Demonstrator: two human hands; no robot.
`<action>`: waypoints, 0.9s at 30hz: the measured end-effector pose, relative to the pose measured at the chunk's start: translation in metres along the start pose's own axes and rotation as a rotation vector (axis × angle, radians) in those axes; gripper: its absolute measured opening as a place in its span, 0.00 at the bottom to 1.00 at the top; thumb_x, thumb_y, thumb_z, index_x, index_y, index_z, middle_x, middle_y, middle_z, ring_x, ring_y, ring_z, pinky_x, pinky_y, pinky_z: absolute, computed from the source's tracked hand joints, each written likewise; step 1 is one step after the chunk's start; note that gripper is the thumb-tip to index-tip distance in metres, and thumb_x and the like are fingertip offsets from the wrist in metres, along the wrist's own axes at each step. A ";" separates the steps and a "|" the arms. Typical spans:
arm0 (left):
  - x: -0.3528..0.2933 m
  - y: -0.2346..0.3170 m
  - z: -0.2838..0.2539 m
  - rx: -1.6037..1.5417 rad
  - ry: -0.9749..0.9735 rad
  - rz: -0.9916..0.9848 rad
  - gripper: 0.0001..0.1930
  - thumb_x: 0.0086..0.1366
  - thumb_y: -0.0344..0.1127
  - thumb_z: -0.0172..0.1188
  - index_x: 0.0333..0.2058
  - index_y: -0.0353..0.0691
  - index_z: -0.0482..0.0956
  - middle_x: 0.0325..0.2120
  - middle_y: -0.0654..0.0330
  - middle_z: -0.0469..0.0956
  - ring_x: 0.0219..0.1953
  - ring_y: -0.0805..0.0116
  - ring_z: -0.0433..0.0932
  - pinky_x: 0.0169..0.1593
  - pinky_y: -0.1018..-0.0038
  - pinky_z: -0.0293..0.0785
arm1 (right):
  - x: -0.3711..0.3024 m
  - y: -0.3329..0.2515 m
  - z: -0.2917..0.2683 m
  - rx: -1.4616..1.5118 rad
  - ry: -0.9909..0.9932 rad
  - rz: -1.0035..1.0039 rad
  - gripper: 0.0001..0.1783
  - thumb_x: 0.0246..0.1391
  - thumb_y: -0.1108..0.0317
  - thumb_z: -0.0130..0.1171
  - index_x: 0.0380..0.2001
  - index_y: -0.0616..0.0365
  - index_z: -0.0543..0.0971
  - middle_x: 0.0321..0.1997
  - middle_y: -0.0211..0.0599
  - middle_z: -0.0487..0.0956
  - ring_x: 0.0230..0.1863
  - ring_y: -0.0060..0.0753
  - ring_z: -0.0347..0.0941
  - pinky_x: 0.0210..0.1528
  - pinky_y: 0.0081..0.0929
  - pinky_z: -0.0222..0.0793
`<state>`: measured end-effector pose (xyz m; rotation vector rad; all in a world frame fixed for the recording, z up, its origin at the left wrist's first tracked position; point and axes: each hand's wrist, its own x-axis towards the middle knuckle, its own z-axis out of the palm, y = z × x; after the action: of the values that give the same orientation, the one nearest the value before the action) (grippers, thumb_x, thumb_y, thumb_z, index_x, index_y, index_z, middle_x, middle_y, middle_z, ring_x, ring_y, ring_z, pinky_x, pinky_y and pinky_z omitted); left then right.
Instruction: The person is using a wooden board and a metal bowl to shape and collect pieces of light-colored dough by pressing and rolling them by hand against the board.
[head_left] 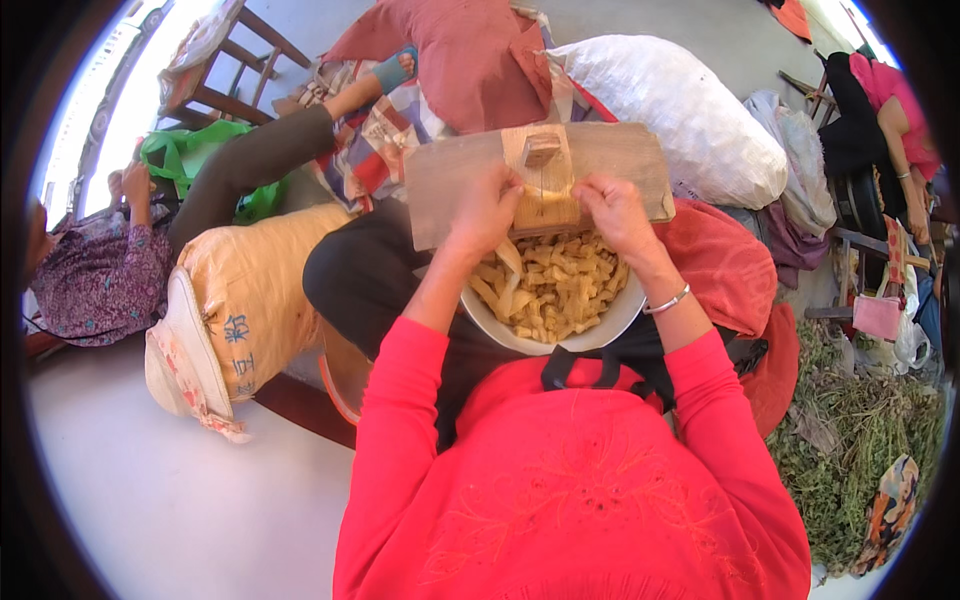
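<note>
A flat wooden board (pixel 440 190) lies across the far side of a white bowl (pixel 500 338) between my legs. On its middle sits a paler wooden section with a small raised wooden block (pixel 543 150). My left hand (pixel 488 208) and my right hand (pixel 615 212) face each other there, fingers pinched at the two sides of a flat yellowish strip (pixel 547 212). A pale strip (pixel 510 282) hangs below my left hand into the bowl. Many short yellow-brown pieces (pixel 555 285) fill the bowl. A bracelet circles my right wrist.
A full tan sack (pixel 265 300) stands at my left, a hat (pixel 180 350) against it. Ahead are a stuffed white sack (pixel 670 115) and red cloth (pixel 450 60). Cut green plants (pixel 860 440) lie at right. Other people sit at the left (pixel 100 270) and far right (pixel 905 120).
</note>
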<state>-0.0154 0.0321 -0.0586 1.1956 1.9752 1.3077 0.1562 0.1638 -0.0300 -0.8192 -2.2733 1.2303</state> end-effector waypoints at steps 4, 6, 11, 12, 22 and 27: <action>-0.014 0.017 -0.014 0.186 0.037 -0.193 0.10 0.63 0.36 0.53 0.36 0.34 0.74 0.31 0.42 0.77 0.37 0.39 0.74 0.39 0.57 0.71 | -0.019 0.006 -0.017 -0.282 0.003 -0.243 0.07 0.50 0.65 0.57 0.25 0.56 0.78 0.26 0.45 0.77 0.30 0.48 0.75 0.32 0.40 0.69; -0.038 0.019 -0.011 0.114 0.095 -0.133 0.08 0.63 0.34 0.56 0.33 0.33 0.74 0.25 0.45 0.77 0.29 0.47 0.78 0.34 0.61 0.72 | -0.025 -0.034 -0.023 -0.513 0.011 -0.414 0.07 0.49 0.60 0.59 0.30 0.48 0.78 0.38 0.32 0.77 0.37 0.40 0.70 0.39 0.39 0.65; -0.062 0.082 0.023 -0.721 -0.064 -0.374 0.02 0.66 0.27 0.52 0.33 0.37 0.73 0.20 0.67 0.74 0.22 0.81 0.71 0.24 0.82 0.66 | -0.038 -0.068 -0.004 -0.435 -0.037 -0.355 0.07 0.48 0.62 0.60 0.32 0.49 0.78 0.27 0.34 0.75 0.32 0.39 0.74 0.38 0.36 0.68; -0.063 0.088 0.025 -0.733 -0.093 -0.358 0.04 0.66 0.29 0.52 0.37 0.36 0.74 0.19 0.66 0.73 0.20 0.81 0.70 0.23 0.81 0.65 | -0.037 -0.063 -0.004 -0.425 -0.033 -0.382 0.06 0.49 0.63 0.60 0.31 0.50 0.78 0.25 0.34 0.74 0.30 0.40 0.74 0.35 0.36 0.68; -0.053 0.125 -0.026 0.002 -0.341 -0.112 0.13 0.65 0.42 0.55 0.32 0.37 0.79 0.25 0.49 0.78 0.28 0.52 0.77 0.32 0.66 0.71 | -0.077 -0.084 -0.056 0.047 -0.728 0.012 0.10 0.56 0.67 0.55 0.23 0.59 0.78 0.19 0.39 0.75 0.20 0.27 0.73 0.25 0.28 0.68; -0.081 0.205 -0.031 -0.644 -0.433 0.244 0.16 0.68 0.42 0.50 0.38 0.34 0.78 0.21 0.56 0.74 0.22 0.68 0.75 0.27 0.73 0.69 | -0.098 -0.167 -0.110 0.809 -0.710 -0.415 0.12 0.56 0.74 0.54 0.42 0.66 0.81 0.23 0.34 0.79 0.23 0.26 0.75 0.28 0.26 0.71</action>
<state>0.0834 -0.0198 0.1340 1.2644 1.0141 1.4854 0.2465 0.0920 0.1602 0.4241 -1.9065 2.1884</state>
